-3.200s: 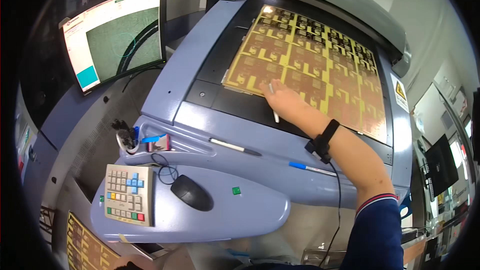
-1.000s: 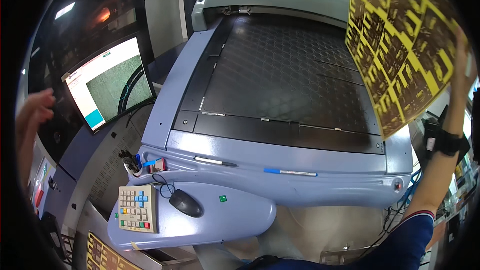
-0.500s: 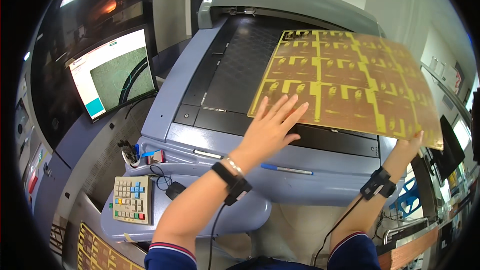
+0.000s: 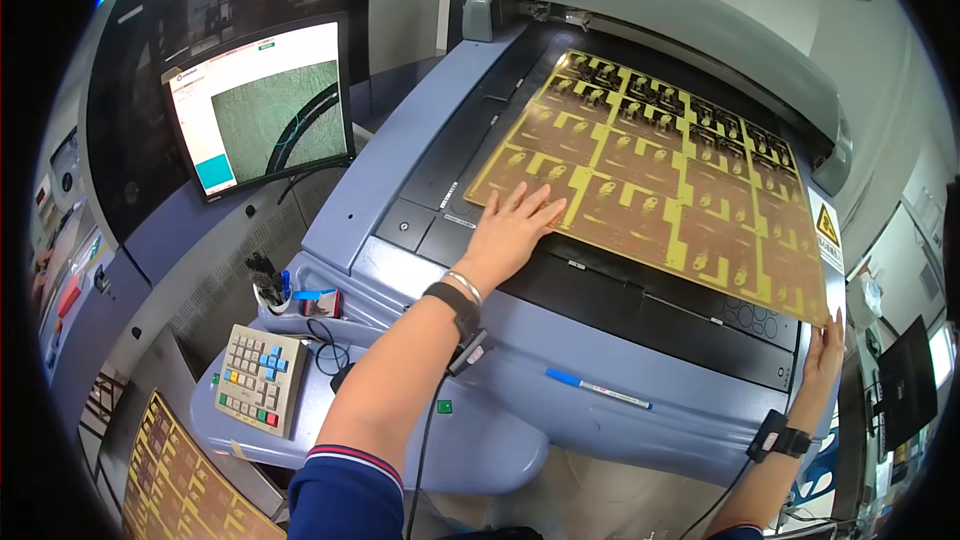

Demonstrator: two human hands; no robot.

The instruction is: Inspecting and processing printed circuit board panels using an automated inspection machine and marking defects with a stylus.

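Note:
A large copper-and-yellow printed circuit board panel [image 4: 640, 210] lies over the black bed [image 4: 640, 320] of a blue-grey machine, slanting down toward the right. My left hand [image 4: 505, 235] rests with spread, outstretched fingers on the panel's near left corner. At its near right corner, my right hand [image 4: 822, 352] holds the edge between its fingers; part of the grip is hidden. Both wrists carry dark straps with small devices and cables.
A grey gantry [image 4: 680, 20] spans the bed's far side. To the left are a monitor [image 4: 260, 110], a beige keypad [image 4: 262, 378] and a pen cup [image 4: 270, 292]. A blue-capped marker [image 4: 600, 389] lies on the front ledge. Another panel [image 4: 190, 480] stands lower left.
The panel has come down and left from a raised tilt onto the bed. Both hands have moved with it, the right one lower at the corner. The view has shifted too.

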